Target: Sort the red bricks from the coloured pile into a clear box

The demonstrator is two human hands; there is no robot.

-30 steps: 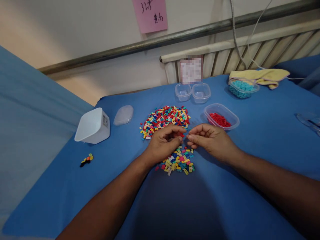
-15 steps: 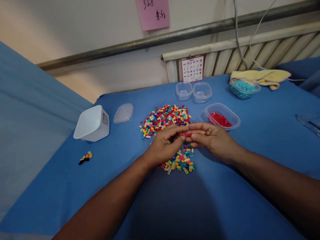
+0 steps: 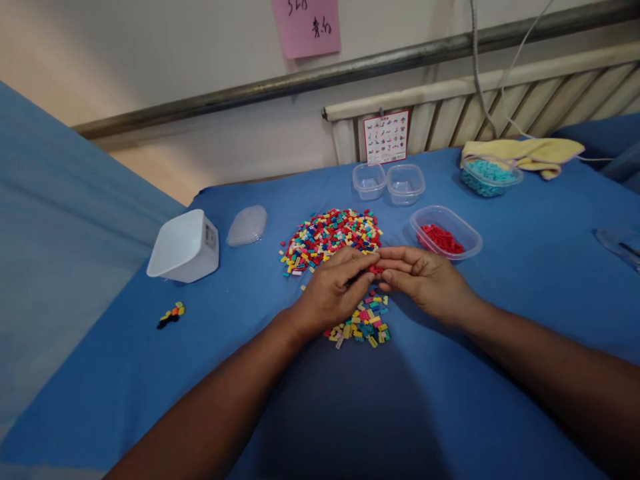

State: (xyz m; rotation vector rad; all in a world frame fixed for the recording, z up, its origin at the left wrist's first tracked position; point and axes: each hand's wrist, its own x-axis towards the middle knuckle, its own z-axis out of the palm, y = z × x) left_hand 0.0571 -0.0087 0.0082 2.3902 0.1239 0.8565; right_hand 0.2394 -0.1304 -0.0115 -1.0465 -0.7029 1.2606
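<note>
My left hand point(image 3: 333, 291) and my right hand point(image 3: 427, 280) meet fingertip to fingertip over a blue cloth, both pinched on a small red brick point(image 3: 375, 270) between them. Just beyond lies a large heap of mixed coloured bricks point(image 3: 327, 239). A smaller heap of coloured bricks point(image 3: 364, 325) lies under and just in front of my hands. A clear tub holding red bricks point(image 3: 445, 232) stands close to the right of my right hand.
Two clear empty tubs point(image 3: 388, 182) stand at the back, with a tub of turquoise bricks point(image 3: 490, 176) and a yellow cloth point(image 3: 530, 152) further right. A white bin point(image 3: 185, 247), a clear lid point(image 3: 247, 227) and a few stray bricks point(image 3: 171, 316) lie at left.
My hands have closed together; fingertips that were slightly apart now touch around a red brick. The camera shifted a little.
</note>
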